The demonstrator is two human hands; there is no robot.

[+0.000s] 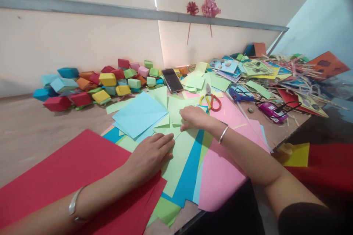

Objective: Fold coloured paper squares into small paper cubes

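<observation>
My left hand point(151, 153) lies palm down with its fingers stretched out, over light green paper point(176, 176) and the edge of a red sheet point(82, 165). Just beyond, my right hand point(194, 116) has its fingers bent around the edge of a small light green paper piece point(175, 112); the exact grip is partly hidden. Left of it, a light blue square sheet point(140, 112) lies on the pile. Scissors with one yellow and one red handle point(211, 102) rest behind my right wrist.
Several coloured paper boxes point(107, 79) line the back left, beside a phone point(172, 80). At right are a blue glue gun point(241, 95), a purple power strip point(273, 113) and heaped cards and sticks point(292, 69). Pink sheets point(223, 169) reach the table edge. Paper flowers point(210, 8) hang behind.
</observation>
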